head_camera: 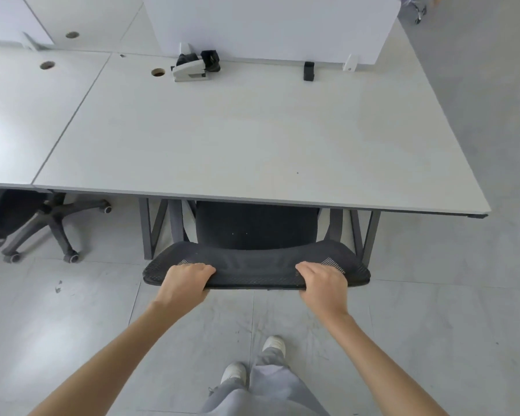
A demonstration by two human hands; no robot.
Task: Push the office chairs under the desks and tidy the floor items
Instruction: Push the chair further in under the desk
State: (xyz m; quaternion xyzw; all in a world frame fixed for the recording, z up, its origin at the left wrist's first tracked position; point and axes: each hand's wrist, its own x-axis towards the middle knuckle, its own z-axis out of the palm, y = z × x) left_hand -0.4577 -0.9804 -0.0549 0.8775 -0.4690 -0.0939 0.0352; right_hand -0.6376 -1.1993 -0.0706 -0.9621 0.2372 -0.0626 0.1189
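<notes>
Black mesh chair [255,265] sits mostly tucked under the tabletop [252,139]; left hand [186,283] and right hand [323,285] both clamp its backrest top, bare floor [72,325] all around.

black mesh chair [255,265], white desk [237,139]

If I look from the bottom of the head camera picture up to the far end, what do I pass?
White shoes → left hand and right hand in a grip on the black mesh chair back → white desk → white stapler-like office tool → white divider panel.
</notes>
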